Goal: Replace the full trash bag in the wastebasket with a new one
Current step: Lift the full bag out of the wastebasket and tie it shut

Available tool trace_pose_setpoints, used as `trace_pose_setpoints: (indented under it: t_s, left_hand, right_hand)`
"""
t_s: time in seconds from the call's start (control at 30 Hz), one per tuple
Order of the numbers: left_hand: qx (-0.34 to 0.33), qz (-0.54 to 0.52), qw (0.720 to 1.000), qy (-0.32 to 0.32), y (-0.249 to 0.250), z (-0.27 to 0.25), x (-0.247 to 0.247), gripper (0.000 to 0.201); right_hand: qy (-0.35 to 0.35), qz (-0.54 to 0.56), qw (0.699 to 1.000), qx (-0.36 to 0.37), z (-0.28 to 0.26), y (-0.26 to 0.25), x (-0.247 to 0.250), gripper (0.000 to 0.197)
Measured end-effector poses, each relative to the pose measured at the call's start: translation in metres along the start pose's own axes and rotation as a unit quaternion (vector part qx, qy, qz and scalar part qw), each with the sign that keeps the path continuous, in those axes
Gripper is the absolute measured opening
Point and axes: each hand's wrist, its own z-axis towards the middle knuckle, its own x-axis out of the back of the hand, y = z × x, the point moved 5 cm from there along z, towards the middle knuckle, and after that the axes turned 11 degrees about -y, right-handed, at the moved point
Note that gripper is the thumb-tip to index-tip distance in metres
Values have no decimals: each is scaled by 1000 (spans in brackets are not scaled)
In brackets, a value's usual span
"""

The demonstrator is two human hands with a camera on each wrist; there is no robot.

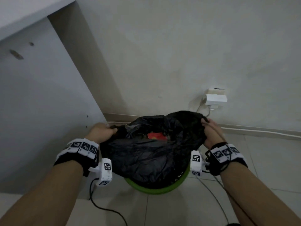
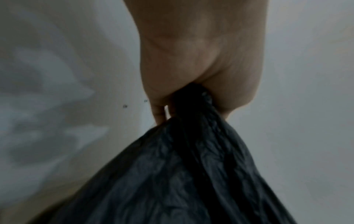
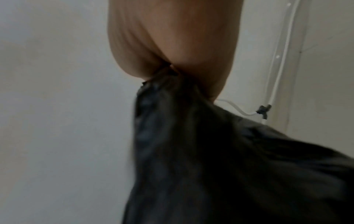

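Observation:
A black trash bag (image 1: 146, 154) bulges out of a green wastebasket (image 1: 156, 188) on the tiled floor by the wall. Its mouth gapes and red packaging (image 1: 156, 136) shows inside. My left hand (image 1: 104, 132) grips the bag's left edge in a fist; in the left wrist view the bunched black plastic (image 2: 191, 136) runs out of the closed left hand (image 2: 191, 72). My right hand (image 1: 210, 131) grips the right edge, held a little higher. In the right wrist view the right hand (image 3: 172, 50) clamps a gathered strip of the bag (image 3: 191, 144).
A white cabinet side (image 1: 40, 103) stands close on the left. A wall socket with a white adapter (image 1: 215, 99) and its cord sits just behind the bag. Black cables (image 1: 107, 209) trail over the floor tiles near my arms. A baseboard (image 1: 260, 128) runs along the wall.

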Motion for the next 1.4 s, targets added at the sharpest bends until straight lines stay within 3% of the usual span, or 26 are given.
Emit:
trace_pose_setpoints:
  t_s: [0.07, 0.1, 0.17, 0.2, 0.27, 0.37, 0.43, 0.47, 0.5, 0.57, 0.6, 0.67, 0.73, 0.83, 0.9, 1.03, 1.1, 1.17, 1.23, 1.27, 1.3, 1.33, 1.4]
  left_hand:
    - [-112, -95, 986, 75, 13, 1, 11, 20]
    - [-160, -180, 965, 107, 20, -5, 18, 18]
    - [-207, -337, 907, 144, 25, -12, 28, 19]
    - [-208, -372, 894, 140, 26, -12, 31, 18]
    - [-218, -370, 897, 108, 35, -17, 36, 19]
    - [-260, -375, 886, 88, 46, -26, 56, 14]
    - [-258, -417, 865, 103, 49, -28, 75, 15]
    - [-248, -404, 872, 122, 49, -29, 82, 24]
    - [-241, -376, 884, 139, 53, -35, 83, 29]
    - [-239, -318, 907, 136, 58, -34, 74, 27]
    - [-232, -283, 924, 107, 60, -36, 61, 27]
    - [-176, -242, 954, 16, 47, -26, 29, 52]
    - [-108, -189, 975, -50, 26, -17, -4, 72]
    - [-51, -100, 991, -75, 0, -11, -33, 70]
    - [-34, -129, 989, -61, -10, -8, -28, 77]
    - [-42, -256, 963, 74, -15, 0, 17, 95]
    - [-82, -296, 949, 75, -4, -3, 22, 76]
    - [-98, -250, 962, 42, 2, -4, 9, 68]
    - [-72, -162, 984, -26, -3, -2, -20, 87]
    - [-45, -125, 989, -68, -2, -6, -40, 95]
    - [-7, -98, 990, -104, -4, -10, -59, 97]
    - [20, -73, 989, -127, -4, -12, -75, 99]
    - [45, -46, 989, -131, -7, -15, -94, 96]
  right_hand:
    - [32, 62, 996, 53, -2, -20, -1, 23]
    - [42, 61, 995, 72, -4, -26, 0, 24]
    - [32, 30, 995, 88, -7, -35, 2, 21]
    - [24, -1, 995, 95, -8, -38, 3, 19]
    - [9, -56, 990, 126, -13, -55, 2, 19]
    - [-7, -24, 975, 220, -31, -97, 0, 12]
    - [-2, -2, 967, 255, -42, -108, 3, 17]
    - [5, -16, 966, 259, -50, -107, 3, 33]
    - [15, -36, 968, 247, -57, -100, 3, 60]
    - [52, -32, 991, 120, -72, -64, 2, 117]
    - [74, -26, 996, 35, -81, -35, 2, 136]
    - [82, -27, 989, -116, -107, 37, -11, 149]
    - [43, -43, 976, -209, -129, 100, -37, 139]
    - [25, -112, 972, -204, -127, 137, -48, 97]
    - [12, -199, 965, -170, -111, 123, -34, 78]
    - [-47, -348, 927, -131, -68, 81, 4, 71]
    - [-52, -421, 895, -134, -48, 62, 20, 75]
    - [-14, -473, 874, -113, -38, 45, 31, 72]
    - [88, -448, 890, -12, -43, 23, 28, 52]
    - [119, -413, 901, 55, -52, 12, 15, 36]
    - [113, -379, 914, 91, -60, 7, -4, 31]
    - [74, -361, 926, 79, -64, 9, -27, 44]
    - [-28, -348, 937, -16, -66, 24, -70, 72]
